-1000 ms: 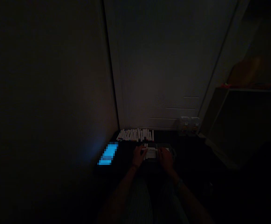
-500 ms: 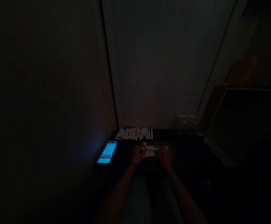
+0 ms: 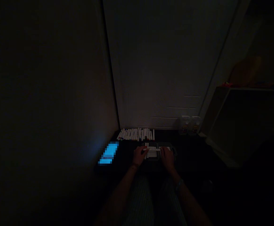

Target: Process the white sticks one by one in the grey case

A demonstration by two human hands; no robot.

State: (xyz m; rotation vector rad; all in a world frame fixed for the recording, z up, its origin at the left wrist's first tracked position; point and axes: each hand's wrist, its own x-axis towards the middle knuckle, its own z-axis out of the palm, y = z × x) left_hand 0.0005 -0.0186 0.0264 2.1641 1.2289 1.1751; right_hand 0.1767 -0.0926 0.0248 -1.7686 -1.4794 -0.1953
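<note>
Blue light from a glowing screen [image 3: 108,153] marks the far left of the dim floor. Next comes your left hand [image 3: 139,155], its grip closed on one end of a white marker [image 3: 152,150]. The marker lies crosswise, long axis running left to right, over a small dark case [image 3: 167,147]. Your right hand [image 3: 167,158] pinches its other end, so both hands are equally near. Beyond them a row of white markers [image 3: 137,134] lies by the door, with two small bottles [image 3: 190,125] to the right
</note>
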